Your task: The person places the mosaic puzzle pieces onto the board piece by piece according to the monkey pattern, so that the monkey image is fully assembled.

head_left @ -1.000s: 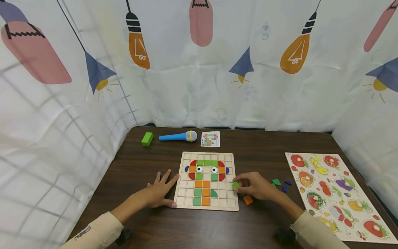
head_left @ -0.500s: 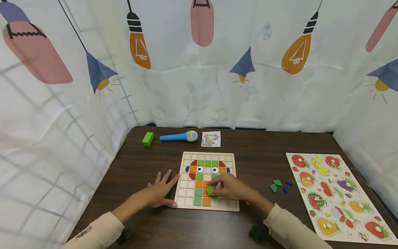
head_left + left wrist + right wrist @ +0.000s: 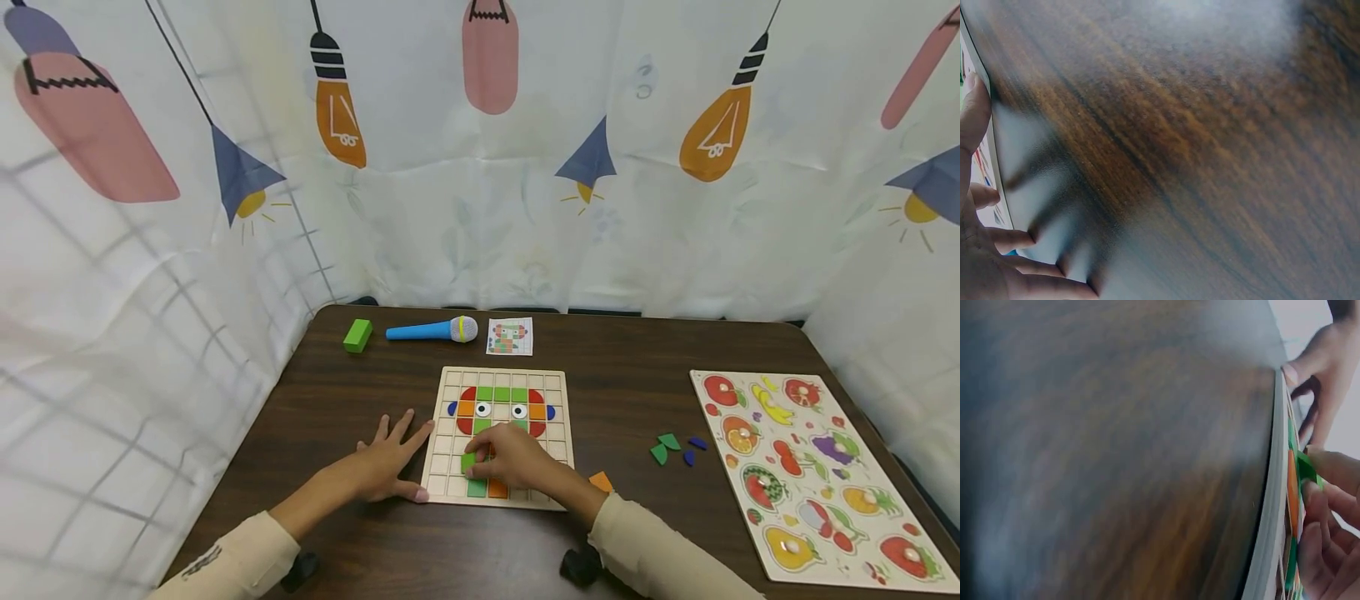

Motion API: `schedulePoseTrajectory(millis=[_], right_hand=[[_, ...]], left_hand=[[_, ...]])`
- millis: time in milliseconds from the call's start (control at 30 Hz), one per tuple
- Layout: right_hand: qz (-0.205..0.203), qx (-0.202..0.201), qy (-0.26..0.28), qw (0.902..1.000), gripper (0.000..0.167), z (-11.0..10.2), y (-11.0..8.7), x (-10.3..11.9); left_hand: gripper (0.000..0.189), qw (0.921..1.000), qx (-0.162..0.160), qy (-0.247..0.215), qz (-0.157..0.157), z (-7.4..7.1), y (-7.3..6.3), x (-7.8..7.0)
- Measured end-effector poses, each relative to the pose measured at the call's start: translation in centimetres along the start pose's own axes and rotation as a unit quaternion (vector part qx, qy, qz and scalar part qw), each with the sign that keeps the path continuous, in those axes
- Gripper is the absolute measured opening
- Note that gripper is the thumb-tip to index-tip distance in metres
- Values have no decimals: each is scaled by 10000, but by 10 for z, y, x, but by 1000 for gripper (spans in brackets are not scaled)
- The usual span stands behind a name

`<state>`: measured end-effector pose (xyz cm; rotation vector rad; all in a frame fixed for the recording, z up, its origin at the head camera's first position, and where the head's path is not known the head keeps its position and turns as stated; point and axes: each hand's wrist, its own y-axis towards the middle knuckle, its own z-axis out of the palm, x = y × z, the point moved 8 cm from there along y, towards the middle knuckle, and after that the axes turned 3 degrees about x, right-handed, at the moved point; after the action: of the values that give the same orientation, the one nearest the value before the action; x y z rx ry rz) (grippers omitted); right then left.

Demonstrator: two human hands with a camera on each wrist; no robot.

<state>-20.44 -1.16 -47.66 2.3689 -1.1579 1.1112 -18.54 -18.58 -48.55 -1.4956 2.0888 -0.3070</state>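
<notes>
Brown table; green tile half-hidden.

Your head camera looks forward and down from above your two hands, far enough to see the whole table. Each wrist camera sits very low and close, skimming the tabletop beside its hand. All three views share the puzzle board edge between your hands.

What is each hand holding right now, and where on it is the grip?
The right hand pinches a green tile by its edges over the grid board. The left hand holds nothing, resting flat against the board's left edge.
</notes>
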Motion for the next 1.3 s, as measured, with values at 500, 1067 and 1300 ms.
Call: schedulePoseTrajectory(millis=[500, 1067, 1300], right_hand=[[137, -417, -962, 9944, 25, 7, 6, 10], [-88, -453, -1016, 9938, 21, 6, 10, 13], [80, -239, -1053, 9941, 21, 5, 8, 10]], left_hand=[[105, 10000, -55, 42, 69, 0, 0, 0], [106, 10000, 44, -6, -6, 1, 1, 1], [105, 10000, 68, -11, -21, 1, 1, 1]])
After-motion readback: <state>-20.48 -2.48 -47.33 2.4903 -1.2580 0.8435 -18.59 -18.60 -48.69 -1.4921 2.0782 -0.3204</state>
